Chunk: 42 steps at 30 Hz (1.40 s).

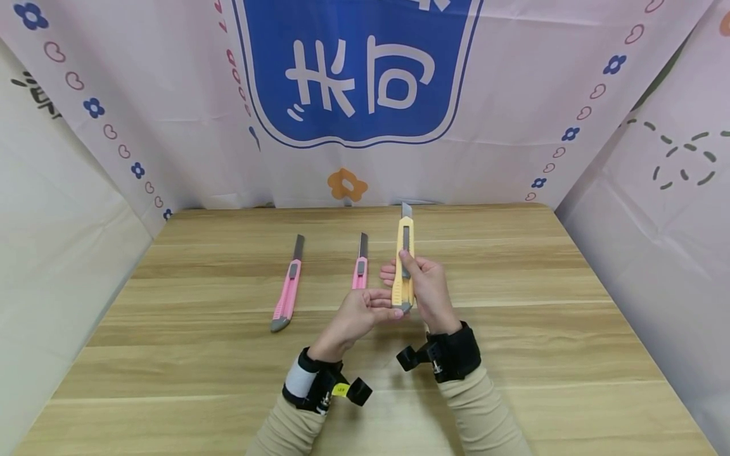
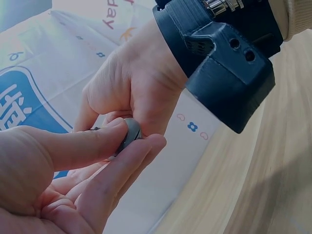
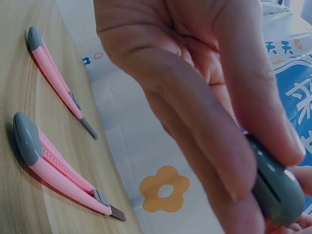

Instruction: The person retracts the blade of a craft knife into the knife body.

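Upright above the table, a yellow utility knife (image 1: pixel 402 285) is held with its blade extended at the top. My right hand (image 1: pixel 435 294) grips its body, thumb lying near the slider. Fingers and thumb of my left hand (image 1: pixel 355 320) pinch the bottom end; the left wrist view shows them on the grey end cap (image 2: pixel 130 136). Left of the hands, a pink utility knife (image 1: pixel 288 290) lies on the table, blade out. Another pink utility knife (image 1: pixel 360 269) lies nearer, its lower part hidden behind my left hand in the head view.
The wooden table (image 1: pixel 542 304) ends at the back against a white printed cloth (image 1: pixel 502 171) with a blue emblem. More cloth hangs at both sides. Each wrist wears a black strap with a small camera (image 1: pixel 358 391).
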Motion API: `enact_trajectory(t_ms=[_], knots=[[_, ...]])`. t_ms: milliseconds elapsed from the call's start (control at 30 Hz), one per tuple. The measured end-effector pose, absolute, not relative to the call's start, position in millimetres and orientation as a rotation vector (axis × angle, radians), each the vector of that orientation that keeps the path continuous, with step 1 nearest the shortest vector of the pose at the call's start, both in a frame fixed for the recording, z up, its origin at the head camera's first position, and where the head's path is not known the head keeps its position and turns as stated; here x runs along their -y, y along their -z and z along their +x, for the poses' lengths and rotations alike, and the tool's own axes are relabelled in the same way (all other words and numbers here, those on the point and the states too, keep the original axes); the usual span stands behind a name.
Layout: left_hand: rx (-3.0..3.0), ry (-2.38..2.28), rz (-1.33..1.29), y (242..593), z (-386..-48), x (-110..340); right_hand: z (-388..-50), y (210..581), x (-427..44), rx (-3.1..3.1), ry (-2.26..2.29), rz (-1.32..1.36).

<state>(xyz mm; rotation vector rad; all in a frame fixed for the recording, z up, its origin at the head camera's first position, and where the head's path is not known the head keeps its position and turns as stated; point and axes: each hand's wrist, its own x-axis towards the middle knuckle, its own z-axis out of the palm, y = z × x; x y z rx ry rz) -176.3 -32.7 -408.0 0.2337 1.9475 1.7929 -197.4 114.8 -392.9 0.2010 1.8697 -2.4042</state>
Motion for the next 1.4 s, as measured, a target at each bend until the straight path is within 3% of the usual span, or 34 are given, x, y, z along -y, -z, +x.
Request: enact_trajectory(t_ms=[1400], knots=[[-1.857,-1.845,0.209,407.0,-173.9,33.9,-195.5,393.8,-116.1,-1.881,2.402,0.078]])
